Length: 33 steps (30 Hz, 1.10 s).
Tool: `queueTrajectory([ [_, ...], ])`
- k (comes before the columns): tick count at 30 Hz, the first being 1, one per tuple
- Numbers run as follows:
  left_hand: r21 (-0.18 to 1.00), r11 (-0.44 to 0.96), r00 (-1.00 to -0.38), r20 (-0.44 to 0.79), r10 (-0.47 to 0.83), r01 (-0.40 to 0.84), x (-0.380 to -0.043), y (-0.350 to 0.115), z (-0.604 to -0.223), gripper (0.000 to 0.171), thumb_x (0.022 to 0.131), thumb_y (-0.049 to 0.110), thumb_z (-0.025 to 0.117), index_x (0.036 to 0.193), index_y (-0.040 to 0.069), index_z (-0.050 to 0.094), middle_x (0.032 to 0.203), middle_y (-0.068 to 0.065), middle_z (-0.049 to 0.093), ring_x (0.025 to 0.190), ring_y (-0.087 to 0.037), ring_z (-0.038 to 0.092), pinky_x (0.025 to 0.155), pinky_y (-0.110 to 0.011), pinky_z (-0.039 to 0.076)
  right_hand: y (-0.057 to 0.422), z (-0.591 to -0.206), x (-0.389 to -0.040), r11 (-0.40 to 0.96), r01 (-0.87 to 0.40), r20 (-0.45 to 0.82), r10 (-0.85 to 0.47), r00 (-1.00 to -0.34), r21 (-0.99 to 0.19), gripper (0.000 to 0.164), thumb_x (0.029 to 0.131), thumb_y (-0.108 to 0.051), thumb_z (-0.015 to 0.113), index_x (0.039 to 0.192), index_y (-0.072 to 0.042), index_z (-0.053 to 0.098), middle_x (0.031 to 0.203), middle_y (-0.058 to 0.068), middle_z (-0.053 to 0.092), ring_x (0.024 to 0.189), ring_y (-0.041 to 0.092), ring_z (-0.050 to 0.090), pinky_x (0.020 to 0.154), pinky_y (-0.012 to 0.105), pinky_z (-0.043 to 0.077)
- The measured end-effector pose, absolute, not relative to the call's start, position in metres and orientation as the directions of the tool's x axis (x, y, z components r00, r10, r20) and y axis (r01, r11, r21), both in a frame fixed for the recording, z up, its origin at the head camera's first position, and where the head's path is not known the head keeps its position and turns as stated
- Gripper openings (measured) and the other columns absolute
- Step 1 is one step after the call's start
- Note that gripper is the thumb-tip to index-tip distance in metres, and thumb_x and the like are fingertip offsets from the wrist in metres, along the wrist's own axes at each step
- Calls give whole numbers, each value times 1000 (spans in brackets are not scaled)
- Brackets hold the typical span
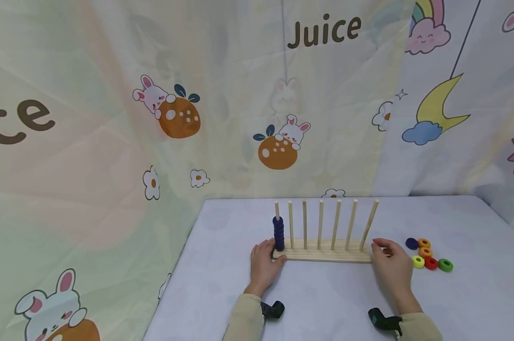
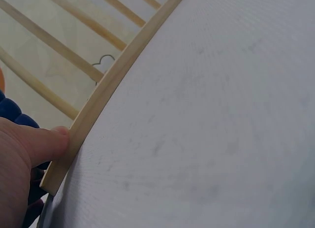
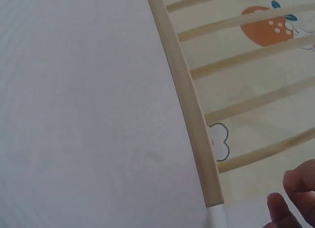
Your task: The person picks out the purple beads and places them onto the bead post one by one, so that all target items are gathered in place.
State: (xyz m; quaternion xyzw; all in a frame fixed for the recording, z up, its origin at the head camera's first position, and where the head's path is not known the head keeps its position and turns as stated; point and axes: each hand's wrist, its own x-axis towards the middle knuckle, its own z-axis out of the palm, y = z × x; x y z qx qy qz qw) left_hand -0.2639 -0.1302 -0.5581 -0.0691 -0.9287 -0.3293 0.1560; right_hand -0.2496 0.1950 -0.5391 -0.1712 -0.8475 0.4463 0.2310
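Note:
A wooden peg rack point(image 1: 325, 255) with several upright rods stands on the table. Dark blue rings point(image 1: 278, 233) are stacked on its leftmost rod, and the other rods carry none. My left hand point(image 1: 265, 266) grips the rack's left end, the thumb pressing the front edge of the base point(image 2: 93, 107) in the left wrist view. At the right end is my right hand point(image 1: 392, 272), its fingers loosely bent. In the right wrist view its fingertips point(image 3: 300, 179) show a gap from the thumb, with nothing seen between them, beside the base's end.
Right of my right hand lie loose rings: a dark blue one point(image 1: 412, 244), two orange ones point(image 1: 425, 252), a yellow one point(image 1: 418, 262), a red one point(image 1: 431, 263) and a green one point(image 1: 446, 265). A printed cloth point(image 1: 222, 156) hangs behind the white-covered table point(image 1: 325, 303).

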Motion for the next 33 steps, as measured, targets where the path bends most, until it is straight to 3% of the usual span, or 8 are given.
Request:
queueTrajectory([
  [7, 584, 778, -940, 342, 23, 232, -265, -130, -560, 56, 84, 29, 74, 130, 0, 60, 135, -10, 60, 130, -29, 48, 114, -52, 25, 210, -541, -253, 545, 127, 254, 569, -782, -829, 24, 93, -20, 62, 109, -3, 71, 104, 16, 69, 92, 25, 50, 73, 32, 33],
  [17, 585, 779, -941, 338, 20, 227, -265, -130, -559, 57, 84, 29, 75, 131, 0, 60, 136, -9, 59, 130, -28, 48, 115, -50, 25, 227, -539, -254, 473, 222, 167, 649, -742, -853, 30, 94, -23, 60, 116, -4, 68, 108, 15, 68, 99, 25, 50, 77, 30, 33],
  [26, 580, 782, -939, 343, 23, 231, -266, -132, -560, 57, 83, 29, 75, 130, 0, 60, 134, -10, 60, 129, -28, 49, 114, -51, 26, 238, -535, -253, 543, 155, 286, 638, -715, -825, 28, 91, -16, 61, 111, 1, 69, 107, 19, 68, 103, 34, 55, 83, 43, 36],
  [30, 583, 779, -940, 340, 24, 231, -266, -132, -561, 57, 84, 29, 75, 130, 0, 60, 134, -9, 60, 129, -28, 49, 114, -51, 26, 246, -534, -253, 579, 113, 347, 620, -703, -807, 25, 88, -12, 65, 107, 4, 71, 104, 19, 68, 99, 35, 57, 77, 37, 36],
  [33, 578, 782, -938, 345, 25, 233, -266, -131, -562, 57, 84, 30, 75, 130, 0, 60, 134, -9, 60, 129, -28, 50, 114, -51, 27, 252, -533, -255, 590, 103, 361, 612, -704, -801, 25, 88, -12, 65, 107, 4, 70, 106, 21, 67, 102, 36, 57, 80, 39, 35],
])
